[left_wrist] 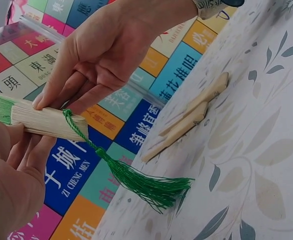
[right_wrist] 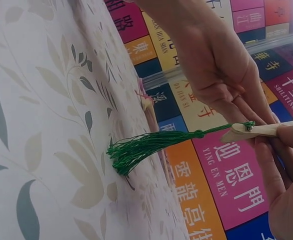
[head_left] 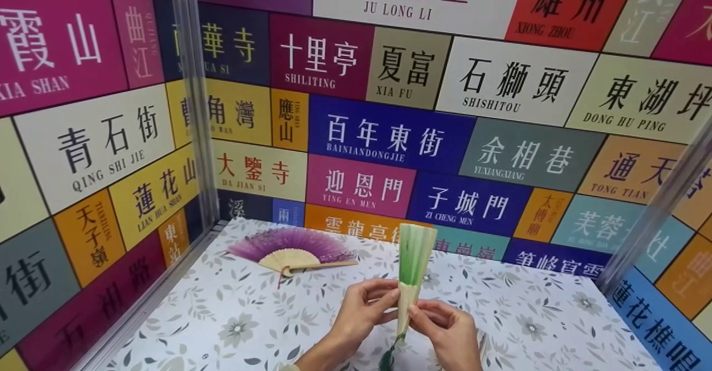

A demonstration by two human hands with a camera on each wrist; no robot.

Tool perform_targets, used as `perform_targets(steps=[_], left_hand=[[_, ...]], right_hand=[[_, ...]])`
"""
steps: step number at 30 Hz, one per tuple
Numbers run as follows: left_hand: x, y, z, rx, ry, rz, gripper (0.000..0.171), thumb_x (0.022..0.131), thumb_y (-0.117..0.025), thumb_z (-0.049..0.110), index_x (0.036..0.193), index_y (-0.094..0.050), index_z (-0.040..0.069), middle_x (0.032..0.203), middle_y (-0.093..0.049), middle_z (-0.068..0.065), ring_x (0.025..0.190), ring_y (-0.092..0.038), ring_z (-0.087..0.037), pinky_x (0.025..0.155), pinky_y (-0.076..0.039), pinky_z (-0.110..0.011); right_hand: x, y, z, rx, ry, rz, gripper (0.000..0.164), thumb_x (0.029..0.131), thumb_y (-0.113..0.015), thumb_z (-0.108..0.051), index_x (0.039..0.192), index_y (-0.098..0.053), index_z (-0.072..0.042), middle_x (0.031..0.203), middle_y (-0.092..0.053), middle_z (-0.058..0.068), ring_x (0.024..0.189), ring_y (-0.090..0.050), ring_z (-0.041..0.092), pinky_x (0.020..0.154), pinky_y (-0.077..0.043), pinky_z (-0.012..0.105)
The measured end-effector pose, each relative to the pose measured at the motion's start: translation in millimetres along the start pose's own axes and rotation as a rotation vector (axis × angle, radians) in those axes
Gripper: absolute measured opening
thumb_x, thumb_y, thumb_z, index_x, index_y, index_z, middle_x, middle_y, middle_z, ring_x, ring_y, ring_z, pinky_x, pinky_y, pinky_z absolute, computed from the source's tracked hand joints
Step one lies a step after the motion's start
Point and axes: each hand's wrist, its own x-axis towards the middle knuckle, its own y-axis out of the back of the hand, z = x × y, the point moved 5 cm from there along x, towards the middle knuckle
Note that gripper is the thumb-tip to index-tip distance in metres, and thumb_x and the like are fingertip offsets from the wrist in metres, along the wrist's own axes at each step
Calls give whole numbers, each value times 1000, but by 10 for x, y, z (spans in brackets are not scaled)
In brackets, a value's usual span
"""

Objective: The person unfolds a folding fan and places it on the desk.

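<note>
A green and cream folding fan (head_left: 416, 257), nearly closed and a little wider at its top, stands upright above the table between both hands. My left hand (head_left: 361, 312) pinches its ribs from the left. Lower on the right side, my right hand (head_left: 449, 329) pinches the ribs between thumb and fingers. A dark green tassel (left_wrist: 144, 182) hangs by a cord from the fan's pivot end. Further back on the left, a purple fan (head_left: 303, 250) lies spread open on the table, with pale ribs and a thin red cord.
Two pale wooden pieces (left_wrist: 184, 122), slim with rounded ends, lie on the table by my right hand. White cloth with a leaf and flower print (head_left: 239, 329) covers the table. Panels of coloured name signs (head_left: 384, 132) rise behind and at both sides, joined by metal posts (head_left: 197, 98).
</note>
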Motion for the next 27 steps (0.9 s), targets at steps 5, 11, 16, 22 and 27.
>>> perform_targets(steps=[5,11,16,22,27], left_hand=[[3,19,3,0,7,12,32,94,-72,22,120,-69,3,117,-73,-15,107,-71,-26,90,-62,-39],[8,39,12,10,-16,-1,33,95,-71,21,121,-68,2,117,-73,-16,107,-72,-27,90,-62,-40],[15,52,16,8,-31,-4,33,95,-71,20,122,-67,1,117,-73,-16,107,-72,-27,92,-62,-40],[20,59,23,12,-40,5,33,96,-70,20,122,-67,0,117,-73,-17,106,-72,-28,90,-62,-41],[28,75,22,18,-45,11,33,96,-70,20,122,-67,0,116,-73,-17,105,-73,-28,89,-62,-41]], right_hand=[[2,-6,6,32,-12,-9,40,84,-83,-22,112,-71,5,97,-78,13,90,-76,20,81,-64,33],[-1,-25,10,39,-16,-28,41,86,-81,-23,113,-68,5,98,-78,13,92,-76,20,82,-64,33],[2,-31,17,66,-22,-51,39,88,-79,-20,114,-66,6,99,-78,13,93,-76,20,83,-64,33],[4,-16,18,100,-21,-77,36,91,-75,-16,115,-62,8,101,-78,13,93,-76,20,84,-64,34],[11,-22,37,102,-35,-86,37,92,-75,-17,115,-60,8,104,-77,16,94,-76,23,84,-64,35]])
